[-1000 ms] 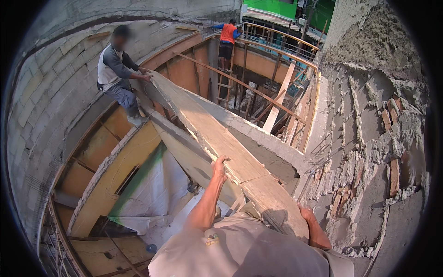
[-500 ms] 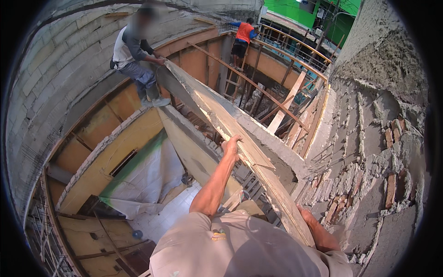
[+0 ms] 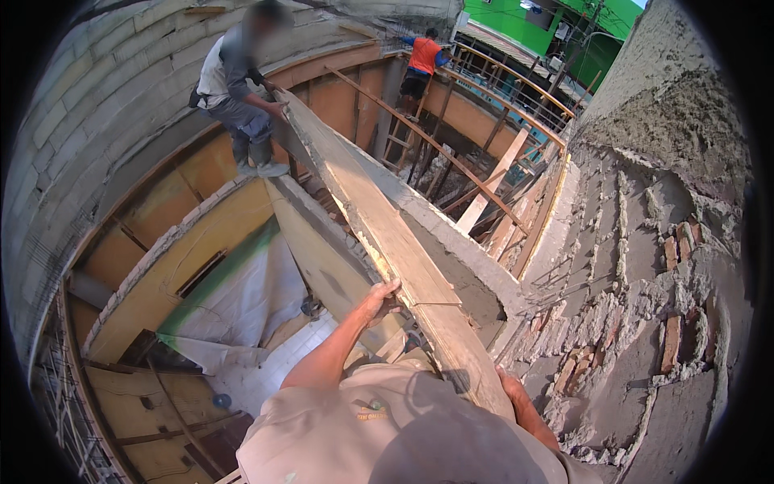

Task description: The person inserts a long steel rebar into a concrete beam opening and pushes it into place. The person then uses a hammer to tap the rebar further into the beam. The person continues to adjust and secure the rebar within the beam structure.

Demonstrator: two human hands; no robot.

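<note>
A long, mortar-stained wooden board (image 3: 385, 228) slants from the far left down to my body. My left hand (image 3: 379, 302) is closed around its left edge, about two-thirds of the way down its length, with the fingers partly hidden beneath. Near the close end, my right hand (image 3: 513, 392) grips the opposite edge; most of its fingers are out of sight. At the far end a co-worker (image 3: 234, 89) in boots stands on a wall top and holds the board with their hands.
Below on the left lie a white sheet (image 3: 242, 294) and a tiled floor (image 3: 284, 367). A concrete beam (image 3: 451, 234) runs beside the board. Rough mortar and brick (image 3: 637, 306) rise at right. Another person (image 3: 422, 60) in an orange vest stands among timber farther back.
My left hand and the board's near end have come closer to my body and shifted left in view. The board's upper face shows more broadly. The co-worker still holds the far end.
</note>
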